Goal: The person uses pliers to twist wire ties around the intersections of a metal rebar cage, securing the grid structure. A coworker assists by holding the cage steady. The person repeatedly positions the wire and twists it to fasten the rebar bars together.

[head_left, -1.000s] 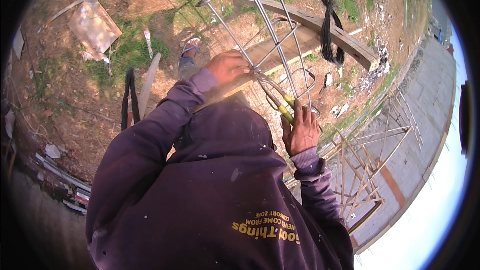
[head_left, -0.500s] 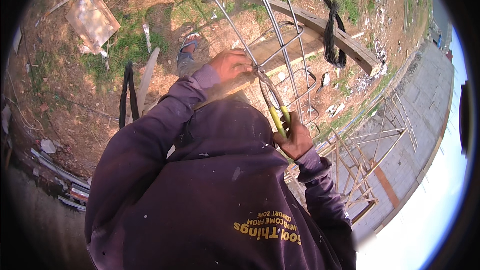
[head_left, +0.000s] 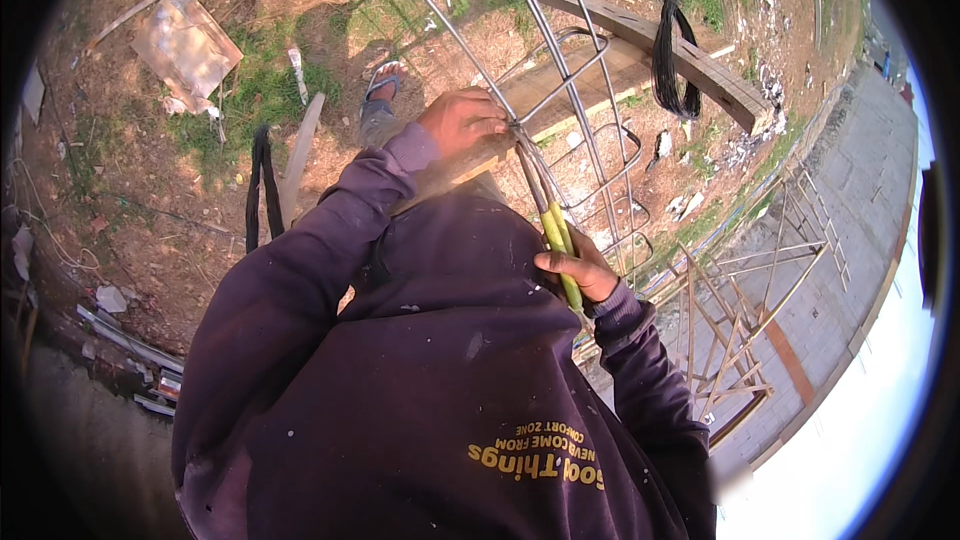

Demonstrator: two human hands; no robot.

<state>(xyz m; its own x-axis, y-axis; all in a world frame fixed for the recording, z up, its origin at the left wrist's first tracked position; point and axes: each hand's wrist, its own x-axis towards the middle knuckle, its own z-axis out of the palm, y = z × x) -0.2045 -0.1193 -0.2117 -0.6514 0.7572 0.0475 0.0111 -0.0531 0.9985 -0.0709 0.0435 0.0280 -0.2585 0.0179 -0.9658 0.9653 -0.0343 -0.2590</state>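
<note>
Pincers [head_left: 556,240], yellow-green handles, clamped in right hand [head_left: 575,270]; left hand [head_left: 462,120] grips rebar cage [head_left: 560,90]

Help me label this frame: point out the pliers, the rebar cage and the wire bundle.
pliers [head_left: 562,250], head view, yellow handle.
rebar cage [head_left: 560,90], head view, long bar.
wire bundle [head_left: 668,50], head view, black strands over plank.

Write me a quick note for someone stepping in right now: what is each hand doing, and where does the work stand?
Left hand: closed on a long bar of the rebar cage at a stirrup crossing.
Right hand: closed in a grip on the green-handled pincers, jaws up at that same crossing.
Spare black tie wire hangs over the wooden plank.
Done: stirrups sit along the bars.
Left: cannot tell whether this crossing is tied.
</note>
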